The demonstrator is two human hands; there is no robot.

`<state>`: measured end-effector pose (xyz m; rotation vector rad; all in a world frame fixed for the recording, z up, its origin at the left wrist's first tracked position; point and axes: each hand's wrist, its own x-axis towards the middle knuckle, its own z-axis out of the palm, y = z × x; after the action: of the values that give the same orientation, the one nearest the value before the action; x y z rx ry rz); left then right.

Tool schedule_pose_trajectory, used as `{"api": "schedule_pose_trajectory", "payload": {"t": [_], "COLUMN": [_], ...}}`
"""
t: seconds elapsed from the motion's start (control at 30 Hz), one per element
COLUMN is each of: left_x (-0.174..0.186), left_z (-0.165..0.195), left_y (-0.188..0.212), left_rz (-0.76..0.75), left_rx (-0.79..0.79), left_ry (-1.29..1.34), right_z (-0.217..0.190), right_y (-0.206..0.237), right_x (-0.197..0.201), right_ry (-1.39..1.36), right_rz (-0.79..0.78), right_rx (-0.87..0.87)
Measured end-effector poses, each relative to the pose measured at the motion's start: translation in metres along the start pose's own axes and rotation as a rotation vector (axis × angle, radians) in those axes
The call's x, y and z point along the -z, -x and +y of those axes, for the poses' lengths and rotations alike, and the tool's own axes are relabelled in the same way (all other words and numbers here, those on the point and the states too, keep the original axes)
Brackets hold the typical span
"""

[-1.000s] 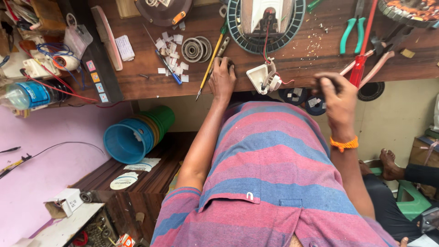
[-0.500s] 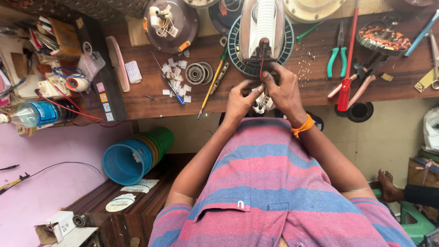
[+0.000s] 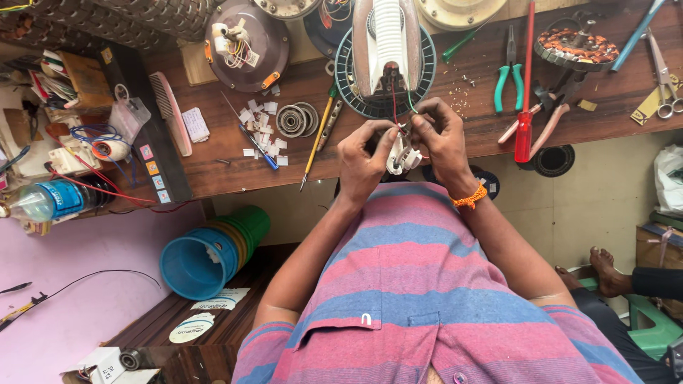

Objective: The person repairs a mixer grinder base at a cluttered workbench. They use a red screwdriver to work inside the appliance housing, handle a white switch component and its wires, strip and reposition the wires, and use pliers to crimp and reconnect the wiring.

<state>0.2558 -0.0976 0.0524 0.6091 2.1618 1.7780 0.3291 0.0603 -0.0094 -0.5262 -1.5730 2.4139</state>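
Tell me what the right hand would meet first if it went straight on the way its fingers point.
The right hand points up-left at the small white part it pinches with the left hand. Past that, probably the red wire and the white appliance on the bench; depth is unclear.

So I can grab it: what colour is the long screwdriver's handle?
Red, on the screwdriver right of the hands, head view.

From my remote seat I see a dark wooden workbench [image 3: 235,167] running across the top of the view, evenly lit. Beneath it a pale beige wall [image 3: 605,206] drops away to the right. Low on the left, a pink surface [image 3: 71,256] meets a brown wooden cabinet [image 3: 213,320], where stacked plastic buckets [image 3: 203,259], blue outermost, lie tipped.
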Motion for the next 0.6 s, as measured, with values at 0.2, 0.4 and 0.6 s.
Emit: {"api": "schedule_pose_trajectory", "payload": {"t": [0.2,0.4,0.6], "left_x": [0.012,0.037,0.047], "left_z": [0.016,0.028,0.027], "left_y": [-0.035,-0.054,-0.051], "left_rz": [-0.335,-0.387,-0.355], "left_rx": [-0.421,-0.802,-0.911], "left_ry": [-0.636,-0.92,-1.028], "right_z": [0.004,0.011,-0.003], "right_y": [0.008,0.006,0.003], "right_x": [0.002,-0.001,-0.012], "right_ry": [-0.015,0.21,0.68], "right_rz": [-0.064,-0.052,-0.113], "right_rx": [-0.007,0.007,0.389]}}
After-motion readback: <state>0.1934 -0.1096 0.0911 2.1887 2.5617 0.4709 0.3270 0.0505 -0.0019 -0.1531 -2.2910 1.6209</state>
